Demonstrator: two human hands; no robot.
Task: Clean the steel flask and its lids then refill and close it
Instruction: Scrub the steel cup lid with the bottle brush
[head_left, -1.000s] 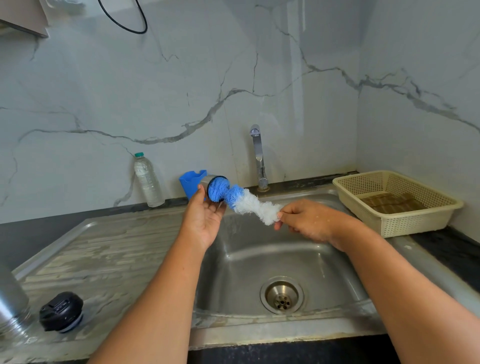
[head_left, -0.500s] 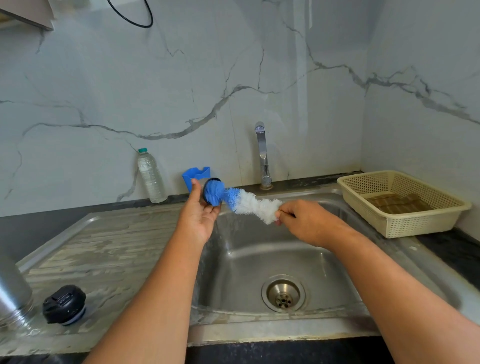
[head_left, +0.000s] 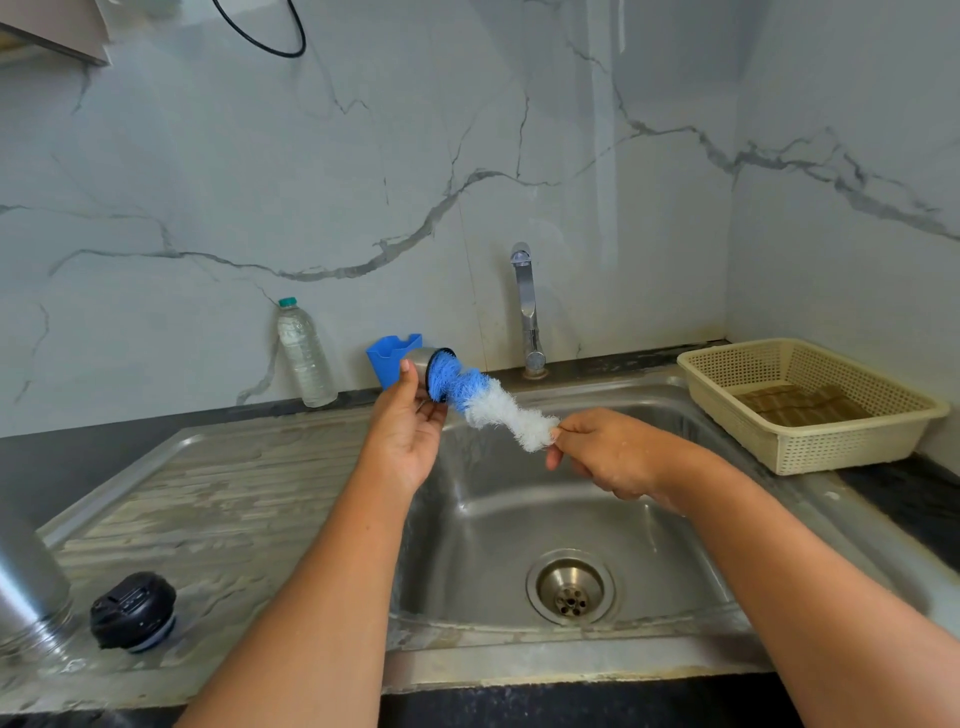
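My left hand (head_left: 404, 431) holds a small steel cup lid (head_left: 418, 359) above the sink's left rim, its mouth turned to the right. A blue and white bottle brush (head_left: 488, 403) has its blue tip pushed into that lid. My right hand (head_left: 608, 451) pinches the brush at its white end. The steel flask (head_left: 28, 587) stands at the far left edge on the draining board. Beside it lies the black inner stopper lid (head_left: 132, 609).
A steel sink (head_left: 519, 519) with a drain (head_left: 570, 587) lies below my hands, the tap (head_left: 525, 306) behind it. A plastic water bottle (head_left: 304, 353) and a blue holder (head_left: 388, 353) stand at the wall. A cream basket (head_left: 810, 405) sits on the right counter.
The brush has turned and shifted a little inside the cup lid, and the steel rim of the lid shows again. Both hands stay above the sink's back edge.
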